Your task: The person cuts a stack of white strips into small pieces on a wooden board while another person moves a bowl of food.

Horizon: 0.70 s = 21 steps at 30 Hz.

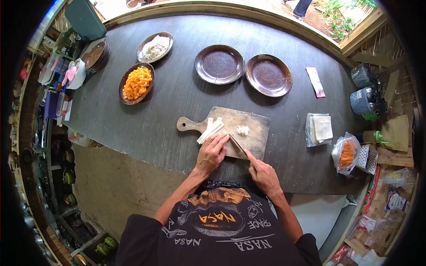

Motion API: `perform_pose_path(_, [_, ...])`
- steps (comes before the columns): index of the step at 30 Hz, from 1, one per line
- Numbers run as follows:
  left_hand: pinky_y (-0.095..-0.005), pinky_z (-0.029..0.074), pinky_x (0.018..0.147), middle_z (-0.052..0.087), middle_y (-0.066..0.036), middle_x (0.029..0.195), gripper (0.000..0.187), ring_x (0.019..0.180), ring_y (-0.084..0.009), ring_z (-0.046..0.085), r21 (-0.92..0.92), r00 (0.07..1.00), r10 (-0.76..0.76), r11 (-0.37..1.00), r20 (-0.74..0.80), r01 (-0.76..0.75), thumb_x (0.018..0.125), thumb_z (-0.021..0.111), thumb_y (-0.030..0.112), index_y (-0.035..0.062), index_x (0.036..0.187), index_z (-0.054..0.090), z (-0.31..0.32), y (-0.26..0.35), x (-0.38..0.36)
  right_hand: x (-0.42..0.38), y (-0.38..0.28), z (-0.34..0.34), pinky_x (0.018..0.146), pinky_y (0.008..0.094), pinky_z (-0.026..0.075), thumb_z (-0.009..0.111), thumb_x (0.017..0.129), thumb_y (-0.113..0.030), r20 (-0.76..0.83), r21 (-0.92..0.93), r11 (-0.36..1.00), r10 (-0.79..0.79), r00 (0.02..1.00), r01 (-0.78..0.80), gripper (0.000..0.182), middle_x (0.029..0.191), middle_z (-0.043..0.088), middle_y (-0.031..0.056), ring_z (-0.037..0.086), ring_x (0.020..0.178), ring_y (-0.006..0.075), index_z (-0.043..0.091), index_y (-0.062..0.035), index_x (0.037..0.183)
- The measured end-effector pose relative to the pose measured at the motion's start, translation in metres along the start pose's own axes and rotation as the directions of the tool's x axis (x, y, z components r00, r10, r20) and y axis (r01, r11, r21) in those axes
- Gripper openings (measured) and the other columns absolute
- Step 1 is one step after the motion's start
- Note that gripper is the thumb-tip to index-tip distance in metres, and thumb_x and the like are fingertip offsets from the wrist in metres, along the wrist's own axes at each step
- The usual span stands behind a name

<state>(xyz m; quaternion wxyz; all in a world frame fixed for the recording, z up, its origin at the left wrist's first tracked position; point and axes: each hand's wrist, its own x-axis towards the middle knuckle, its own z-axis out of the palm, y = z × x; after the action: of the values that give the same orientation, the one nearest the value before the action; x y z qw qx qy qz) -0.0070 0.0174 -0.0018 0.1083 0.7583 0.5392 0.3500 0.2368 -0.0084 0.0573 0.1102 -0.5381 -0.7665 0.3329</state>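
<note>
A wooden cutting board lies in front of me, its handle pointing left. Several pale white strips rest on its left part, and a small heap of finely cut white bits sits to their right. My left hand is closed, fingertips pressed together on the right ends of the strips, which its fingers partly cover. In my right hand is a knife, gripped by the handle. The blade slants up and left across the board, its tip right beside my left fingertips.
Two brown plates stand behind the board. At the back left are a bowl of chopped orange food and a bowl of white bits. Stacked wrappers in plastic and a bag of carrots lie to the right.
</note>
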Motion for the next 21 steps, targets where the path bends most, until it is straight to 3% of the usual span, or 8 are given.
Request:
perform_pose_path(10, [-0.0414, 0.051, 0.108, 0.071, -0.011, 0.130, 0.040, 0.125, -0.0289, 0.064, -0.017, 1.000, -0.004, 1.000, -0.004, 0.004, 0.089, 0.070, 0.002, 0.0004, 0.129, 0.070, 0.002, -0.003, 0.000, 0.001, -0.007, -0.002, 0.077, 0.0545, 0.057, 0.058, 0.099, -0.013, 0.033, -0.041, 0.997, 0.065, 0.997, -0.063, 0.065, 0.095, 0.071, 0.0199, 0.072, 0.084, 0.0425, 0.043, -0.0248, 0.161])
perform_pose_path(21, [-0.0415, 0.053, 0.107, 0.074, -0.012, 0.127, 0.035, 0.122, -0.0294, 0.067, -0.047, 0.999, -0.018, 0.999, -0.036, 0.016, 0.088, 0.071, -0.001, 0.0001, 0.123, 0.073, 0.002, -0.004, -0.001, 0.007, -0.005, 0.003, 0.078, 0.0534, 0.058, 0.058, 0.099, -0.013, -0.018, 0.019, 0.999, -0.042, 0.999, 0.043, 0.065, 0.092, 0.070, 0.0208, 0.071, 0.083, 0.0424, 0.043, -0.0228, 0.161])
